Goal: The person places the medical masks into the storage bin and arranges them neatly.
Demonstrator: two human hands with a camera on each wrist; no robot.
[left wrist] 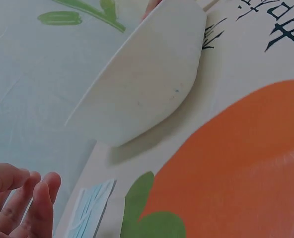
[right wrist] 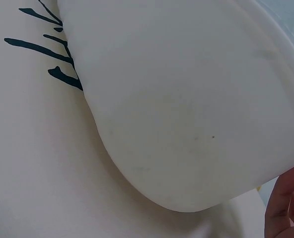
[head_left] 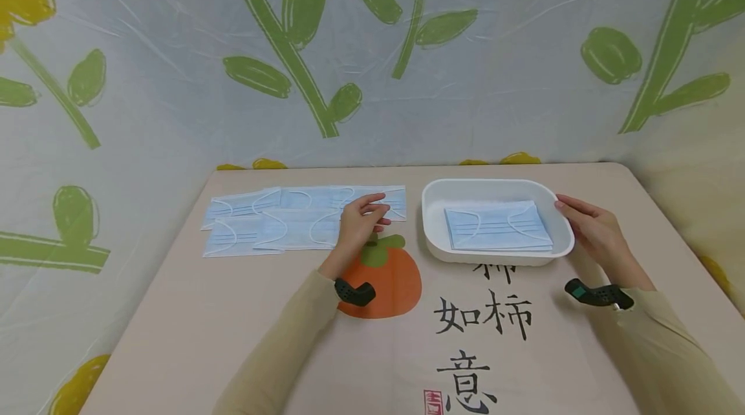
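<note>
A white plastic basin stands on the table to the right of centre. Inside it lies a small pile of blue disposable face masks with white ear loops. My right hand grips the basin's right end at the rim; in the right wrist view its fingers meet the basin's edge. To the left, my left hand hovers with loosely bent fingers and nothing held. It is nearest the right end of several overlapping blue masks laid flat, and partly covers them in the head view.
The pale table cover bears a printed orange persimmon and black brush characters. A flower-patterned cloth hangs behind the table's far edge and along its sides. Dark bands sit on both wrists.
</note>
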